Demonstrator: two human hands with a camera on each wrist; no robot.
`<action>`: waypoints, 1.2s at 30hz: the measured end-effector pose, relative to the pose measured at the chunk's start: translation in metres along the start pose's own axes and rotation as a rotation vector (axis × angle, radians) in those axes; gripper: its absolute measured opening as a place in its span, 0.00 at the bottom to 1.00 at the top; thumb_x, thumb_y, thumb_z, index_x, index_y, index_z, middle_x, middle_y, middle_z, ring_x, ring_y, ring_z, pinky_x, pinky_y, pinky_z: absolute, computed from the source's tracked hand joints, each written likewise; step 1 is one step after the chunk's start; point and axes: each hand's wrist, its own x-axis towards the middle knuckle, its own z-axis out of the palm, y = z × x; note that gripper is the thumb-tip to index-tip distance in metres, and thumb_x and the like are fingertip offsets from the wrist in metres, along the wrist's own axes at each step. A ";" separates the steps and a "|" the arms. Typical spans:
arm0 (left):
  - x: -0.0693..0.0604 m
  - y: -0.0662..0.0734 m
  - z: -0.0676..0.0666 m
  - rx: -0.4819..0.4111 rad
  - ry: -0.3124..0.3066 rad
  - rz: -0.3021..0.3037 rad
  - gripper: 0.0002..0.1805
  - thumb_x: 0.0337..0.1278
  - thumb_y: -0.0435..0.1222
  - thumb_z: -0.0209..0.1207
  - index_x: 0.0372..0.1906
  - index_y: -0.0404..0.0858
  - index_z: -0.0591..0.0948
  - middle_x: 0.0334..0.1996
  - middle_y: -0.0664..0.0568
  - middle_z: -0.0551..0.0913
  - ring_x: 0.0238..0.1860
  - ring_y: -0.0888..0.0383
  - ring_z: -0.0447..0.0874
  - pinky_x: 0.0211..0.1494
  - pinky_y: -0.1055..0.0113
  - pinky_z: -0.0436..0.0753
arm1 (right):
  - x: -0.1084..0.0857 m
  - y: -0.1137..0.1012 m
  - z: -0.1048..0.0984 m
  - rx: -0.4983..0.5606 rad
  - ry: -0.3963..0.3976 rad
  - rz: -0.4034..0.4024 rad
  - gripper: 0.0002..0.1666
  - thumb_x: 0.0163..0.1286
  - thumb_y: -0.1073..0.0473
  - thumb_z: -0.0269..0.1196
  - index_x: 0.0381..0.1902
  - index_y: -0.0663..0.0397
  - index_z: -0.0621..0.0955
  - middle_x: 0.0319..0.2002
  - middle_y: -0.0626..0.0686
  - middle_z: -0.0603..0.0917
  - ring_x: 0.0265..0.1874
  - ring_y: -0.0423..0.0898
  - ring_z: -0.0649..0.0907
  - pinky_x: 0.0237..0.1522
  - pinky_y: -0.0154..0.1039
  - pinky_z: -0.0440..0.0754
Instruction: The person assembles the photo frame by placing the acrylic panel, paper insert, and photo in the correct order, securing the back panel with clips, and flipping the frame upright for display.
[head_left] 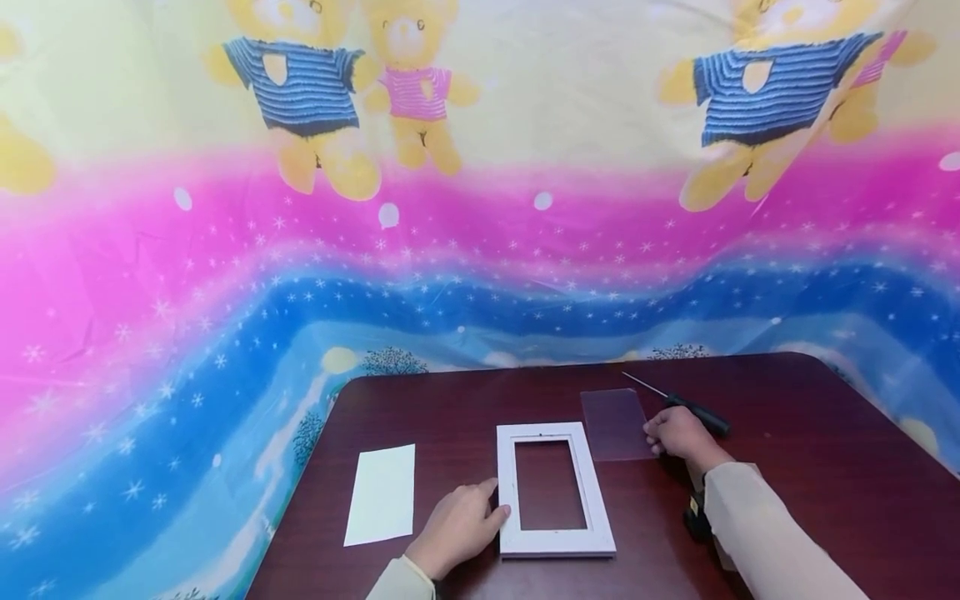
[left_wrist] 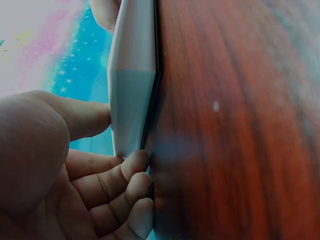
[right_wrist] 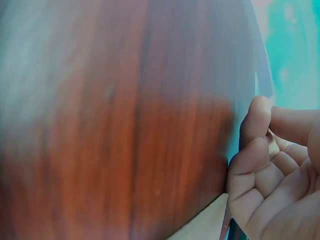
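A white picture frame [head_left: 557, 543] lies flat on the dark wood table, its opening showing bare tabletop. My left hand [head_left: 459, 527] holds its left edge. In the left wrist view the thumb [left_wrist: 90, 117] touches one face of the frame [left_wrist: 132, 100], and curled fingertips rest at its side, near the tabletop. Beyond the frame's upper right lies a clear rectangular sheet [head_left: 617, 423], partly overlapping or abutting the frame; I cannot tell which. My right hand [head_left: 678, 435] pinches the sheet's right edge. In the right wrist view, thumb and index finger meet on the thin sheet [right_wrist: 263, 75].
To the left, a white rectangular card [head_left: 381, 496] lies on the table [head_left: 787, 433]. A screwdriver with a black handle [head_left: 708, 419] rests just behind the right hand, its shaft pointing to the back left. A curtain printed with bears [head_left: 480, 217] hangs behind the table.
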 end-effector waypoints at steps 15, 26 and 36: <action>0.001 0.000 -0.002 -0.009 -0.017 -0.008 0.27 0.63 0.50 0.59 0.56 0.32 0.80 0.40 0.46 0.87 0.43 0.52 0.85 0.43 0.56 0.83 | -0.005 0.001 -0.008 0.139 -0.056 0.024 0.17 0.77 0.67 0.47 0.53 0.79 0.74 0.31 0.56 0.82 0.27 0.46 0.80 0.31 0.39 0.80; 0.002 0.000 -0.002 -0.013 -0.026 -0.016 0.28 0.63 0.50 0.59 0.56 0.32 0.80 0.26 0.54 0.83 0.40 0.55 0.85 0.41 0.56 0.83 | -0.009 0.001 -0.008 0.178 -0.049 0.027 0.18 0.77 0.66 0.48 0.55 0.79 0.73 0.36 0.58 0.82 0.31 0.45 0.82 0.33 0.39 0.82; 0.001 -0.001 -0.002 -0.022 -0.028 -0.011 0.27 0.63 0.50 0.59 0.57 0.33 0.80 0.17 0.60 0.75 0.34 0.60 0.83 0.39 0.58 0.83 | -0.013 0.002 -0.005 0.247 -0.026 0.025 0.20 0.78 0.64 0.49 0.57 0.78 0.71 0.37 0.57 0.82 0.33 0.45 0.83 0.36 0.39 0.84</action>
